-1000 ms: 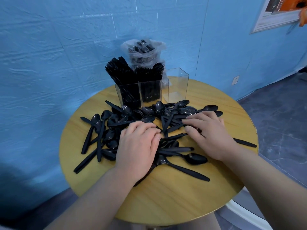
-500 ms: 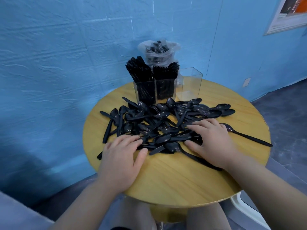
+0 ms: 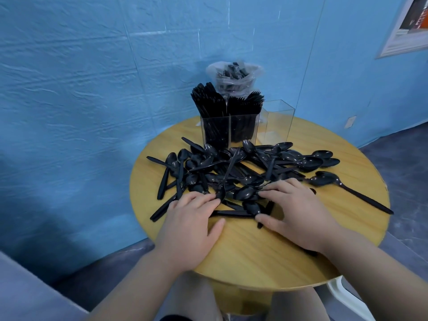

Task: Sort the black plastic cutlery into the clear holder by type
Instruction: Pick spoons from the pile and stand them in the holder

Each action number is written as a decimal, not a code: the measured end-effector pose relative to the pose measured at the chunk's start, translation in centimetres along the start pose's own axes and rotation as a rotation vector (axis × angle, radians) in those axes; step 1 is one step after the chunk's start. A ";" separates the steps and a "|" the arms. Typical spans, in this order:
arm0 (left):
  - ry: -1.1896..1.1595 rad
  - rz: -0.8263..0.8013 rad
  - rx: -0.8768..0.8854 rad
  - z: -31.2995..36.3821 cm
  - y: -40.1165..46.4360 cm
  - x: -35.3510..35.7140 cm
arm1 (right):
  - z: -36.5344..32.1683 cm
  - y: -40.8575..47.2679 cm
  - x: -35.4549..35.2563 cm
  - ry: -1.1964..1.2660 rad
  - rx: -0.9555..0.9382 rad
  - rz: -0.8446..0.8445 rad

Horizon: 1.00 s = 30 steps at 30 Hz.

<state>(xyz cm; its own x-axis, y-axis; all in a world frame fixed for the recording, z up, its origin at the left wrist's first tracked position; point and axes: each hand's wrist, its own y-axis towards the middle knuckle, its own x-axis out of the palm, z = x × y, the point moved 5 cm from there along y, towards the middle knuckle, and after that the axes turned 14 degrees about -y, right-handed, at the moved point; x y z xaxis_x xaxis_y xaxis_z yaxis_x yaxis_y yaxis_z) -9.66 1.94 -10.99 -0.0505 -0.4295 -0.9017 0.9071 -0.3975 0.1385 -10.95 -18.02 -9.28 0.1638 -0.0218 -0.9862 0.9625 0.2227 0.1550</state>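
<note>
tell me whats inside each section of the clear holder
The clear holder has three sections. The left and middle ones are packed with upright black cutlery; the middle shows fork tines. The right section looks empty. The lower ends are hidden by the spoon pile.

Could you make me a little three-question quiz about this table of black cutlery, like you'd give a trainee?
1. True or false: the right compartment of the clear holder is empty.
2. What type is the loose cutlery on the round table? A forks, B spoons, C knives
3. Fill in: behind the holder stands a plastic ___ of cutlery.

Key: 1 true; 2 B; 3 bag.
</note>
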 end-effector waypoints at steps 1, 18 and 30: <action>-0.014 0.011 0.003 0.0 -0.1 0.0 | 0.1 0.2 0.0 -0.004 0.013 0.017; -0.146 0.207 0.102 1.2 -0.1 -0.5 | 0.6 0.3 -0.2 0.071 0.088 0.086; -0.064 0.285 0.132 1.6 0.5 -0.4 | 1.2 0.2 -0.3 0.116 0.145 0.135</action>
<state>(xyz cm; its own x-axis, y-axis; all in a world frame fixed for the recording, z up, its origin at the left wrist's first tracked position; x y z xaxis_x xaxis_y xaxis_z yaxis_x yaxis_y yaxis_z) -9.86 0.57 -9.90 0.1680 -0.5874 -0.7917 0.8268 -0.3533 0.4376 -10.56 -19.14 -8.88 0.2749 0.1131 -0.9548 0.9560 0.0735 0.2840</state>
